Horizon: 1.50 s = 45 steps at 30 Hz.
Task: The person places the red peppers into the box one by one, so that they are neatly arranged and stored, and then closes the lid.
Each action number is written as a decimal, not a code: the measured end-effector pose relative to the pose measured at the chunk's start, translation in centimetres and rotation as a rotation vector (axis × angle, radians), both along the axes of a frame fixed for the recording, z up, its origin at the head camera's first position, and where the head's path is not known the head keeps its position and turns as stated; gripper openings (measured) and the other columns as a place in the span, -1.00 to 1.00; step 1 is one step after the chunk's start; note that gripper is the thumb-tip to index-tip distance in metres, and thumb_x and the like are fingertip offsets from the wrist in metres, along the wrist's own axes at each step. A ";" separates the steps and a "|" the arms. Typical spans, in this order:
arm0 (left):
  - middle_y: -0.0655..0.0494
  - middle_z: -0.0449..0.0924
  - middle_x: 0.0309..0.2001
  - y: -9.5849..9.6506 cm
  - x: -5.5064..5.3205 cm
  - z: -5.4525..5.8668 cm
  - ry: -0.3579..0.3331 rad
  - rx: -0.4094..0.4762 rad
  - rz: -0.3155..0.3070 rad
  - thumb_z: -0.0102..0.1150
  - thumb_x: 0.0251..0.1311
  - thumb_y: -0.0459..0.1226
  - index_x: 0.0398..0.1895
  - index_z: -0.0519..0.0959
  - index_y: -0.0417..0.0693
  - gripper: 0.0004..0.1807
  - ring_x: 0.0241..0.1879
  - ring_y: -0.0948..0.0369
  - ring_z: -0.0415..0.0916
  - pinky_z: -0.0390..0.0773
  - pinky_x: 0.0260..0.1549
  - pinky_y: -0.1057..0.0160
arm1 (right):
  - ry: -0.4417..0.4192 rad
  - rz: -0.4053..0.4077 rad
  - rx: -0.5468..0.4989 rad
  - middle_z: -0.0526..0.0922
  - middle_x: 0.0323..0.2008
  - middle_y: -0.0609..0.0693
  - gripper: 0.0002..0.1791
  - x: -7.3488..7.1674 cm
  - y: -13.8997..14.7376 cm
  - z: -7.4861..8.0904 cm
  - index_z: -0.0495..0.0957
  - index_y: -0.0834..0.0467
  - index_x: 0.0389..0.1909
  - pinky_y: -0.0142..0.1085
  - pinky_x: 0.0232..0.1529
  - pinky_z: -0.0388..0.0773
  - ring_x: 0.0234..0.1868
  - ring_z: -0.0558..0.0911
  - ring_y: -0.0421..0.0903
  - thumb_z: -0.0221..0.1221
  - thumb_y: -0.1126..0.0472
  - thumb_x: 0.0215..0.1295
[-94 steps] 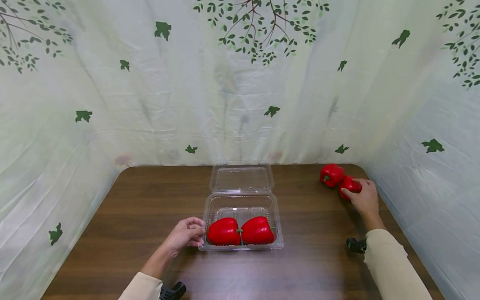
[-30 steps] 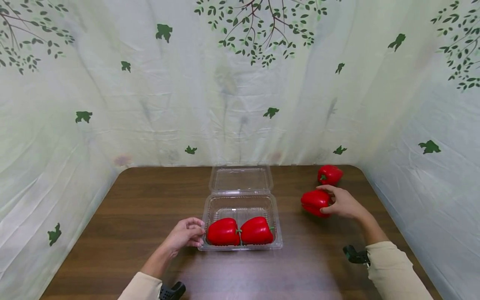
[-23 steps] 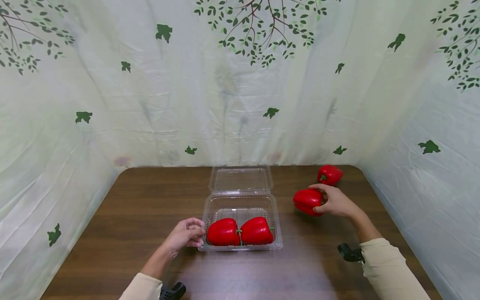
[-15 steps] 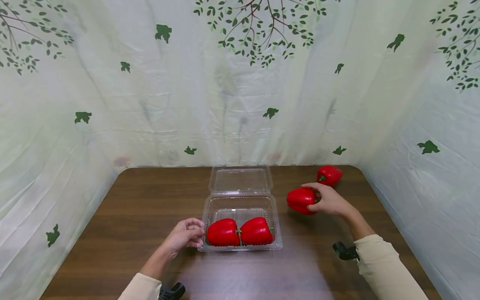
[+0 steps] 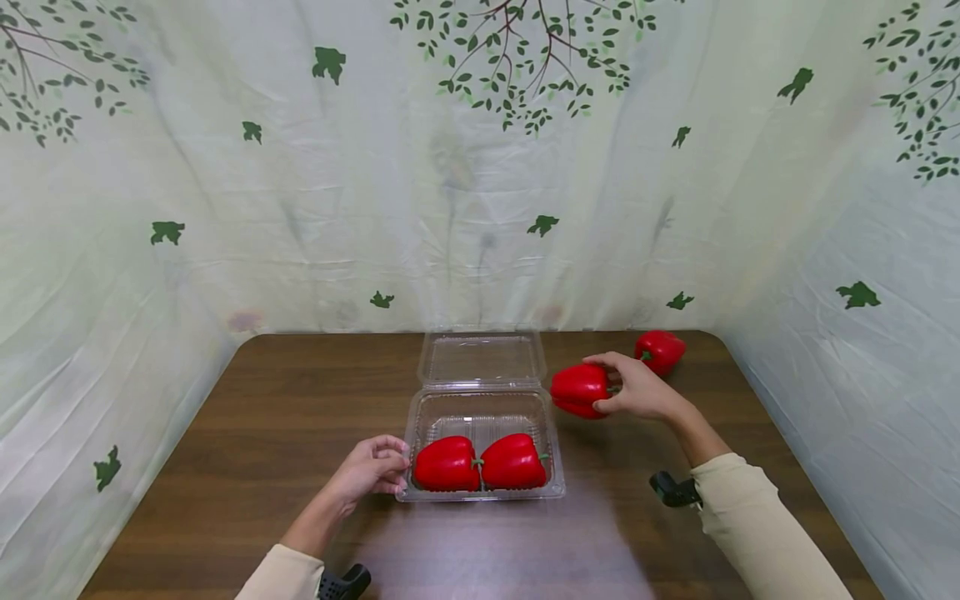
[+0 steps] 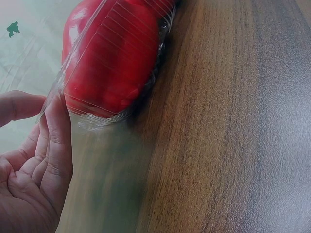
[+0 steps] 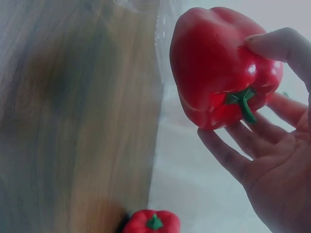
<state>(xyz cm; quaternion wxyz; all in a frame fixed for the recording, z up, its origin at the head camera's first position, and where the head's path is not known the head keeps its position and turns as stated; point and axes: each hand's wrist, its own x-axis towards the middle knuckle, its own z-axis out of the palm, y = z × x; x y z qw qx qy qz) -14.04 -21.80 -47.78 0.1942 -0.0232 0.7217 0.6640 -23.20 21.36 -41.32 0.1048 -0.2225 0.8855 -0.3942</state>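
My right hand (image 5: pixel 637 387) holds a red bell pepper (image 5: pixel 580 390) by its stem end, thumb on one side and fingers on the other; its green stem (image 7: pixel 241 102) faces my palm in the right wrist view. It hangs just right of a clear plastic clamshell container (image 5: pixel 487 406), whose lid (image 5: pixel 483 358) lies back, open. Inside, along the front, two red bell peppers (image 5: pixel 447 464) lie side by side, stems to the right. My left hand (image 5: pixel 370 468) pinches the container's left rim between thumb and fingers; the left wrist view shows the thin wall in that pinch.
Another red bell pepper (image 5: pixel 660 352) lies at the table's back right corner, behind my right hand. The brown wooden table (image 5: pixel 300 392) ends at the back against a pale curtain (image 5: pixel 345 183) with green leaf prints, which also stands at both sides.
My right hand has picked up the nearer pepper at the back right and carried it left to the container's right side. The left hand has stayed on the rim.
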 end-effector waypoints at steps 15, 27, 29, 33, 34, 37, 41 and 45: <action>0.09 0.56 -0.46 -0.1 0.0 -0.2 -0.001 0.005 -0.007 0.05 0.28 -0.42 -0.05 0.35 -0.40 -0.76 -0.58 0.22 0.53 0.65 -0.49 0.29 | -0.005 0.080 -0.063 0.51 0.09 0.22 -0.29 -0.7 -3.0 0.0 0.36 0.26 0.25 -0.12 -0.10 0.63 0.02 0.58 0.18 0.36 0.27 0.01; 0.09 0.56 -0.46 -0.1 -0.1 -0.2 -0.002 0.006 -0.009 0.05 0.29 -0.42 -0.04 0.35 -0.41 -0.75 -0.57 0.22 0.52 0.65 -0.48 0.30 | 0.033 0.130 -0.082 0.48 0.09 0.19 -0.30 -1.3 -5.8 -0.5 0.37 0.31 0.24 -0.14 -0.13 0.64 -0.01 0.57 0.16 0.35 0.30 0.03; 0.09 0.56 -0.46 -0.1 -0.1 -0.2 -0.002 0.004 -0.007 0.05 0.29 -0.42 -0.04 0.35 -0.40 -0.75 -0.57 0.21 0.52 0.65 -0.48 0.29 | 0.022 0.122 -0.079 0.49 0.08 0.18 -0.28 -1.5 -6.3 -0.6 0.35 0.32 0.25 -0.15 -0.11 0.64 0.00 0.57 0.14 0.37 0.30 0.02; 0.09 0.55 -0.46 -0.1 -0.1 -0.2 -0.003 0.007 -0.006 0.05 0.29 -0.42 -0.05 0.35 -0.40 -0.75 -0.57 0.22 0.52 0.65 -0.49 0.29 | -0.012 0.098 -0.073 0.51 0.07 0.20 -0.28 -1.7 -7.3 -0.8 0.35 0.32 0.24 -0.14 -0.07 0.63 0.02 0.56 0.14 0.38 0.29 0.01; 0.09 0.55 -0.46 -0.1 -0.1 -0.1 -0.003 0.007 -0.006 0.05 0.28 -0.43 -0.05 0.35 -0.40 -0.76 -0.57 0.22 0.52 0.65 -0.49 0.29 | -0.025 0.089 -0.075 0.52 0.07 0.20 -0.28 -1.8 -7.5 -0.8 0.36 0.31 0.23 -0.14 -0.08 0.63 0.02 0.56 0.15 0.39 0.29 0.01; 0.10 0.55 -0.47 0.0 -0.1 -0.1 0.001 0.008 -0.006 0.05 0.28 -0.43 -0.06 0.35 -0.41 -0.76 -0.57 0.22 0.52 0.65 -0.49 0.29 | -0.048 0.078 -0.082 0.52 0.08 0.18 -0.30 -2.0 -8.2 -0.7 0.38 0.28 0.22 -0.14 -0.10 0.64 0.02 0.57 0.14 0.39 0.29 0.01; 0.10 0.55 -0.47 0.0 -0.1 0.1 0.001 0.008 0.001 0.05 0.27 -0.44 -0.06 0.35 -0.41 -0.77 -0.57 0.23 0.53 0.65 -0.49 0.30 | -0.059 0.092 -0.083 0.51 0.08 0.18 -0.31 -2.3 -9.2 -0.7 0.39 0.27 0.21 -0.15 -0.11 0.64 0.02 0.57 0.15 0.39 0.30 0.00; 0.09 0.56 -0.46 0.0 -0.1 0.1 -0.005 -0.003 0.005 0.04 0.27 -0.45 -0.06 0.35 -0.41 -0.77 -0.56 0.23 0.53 0.65 -0.47 0.30 | -0.072 0.098 -0.058 0.51 0.07 0.17 -0.31 -2.6 -10.2 -0.8 0.40 0.26 0.20 -0.16 -0.10 0.63 0.02 0.56 0.13 0.40 0.31 -0.02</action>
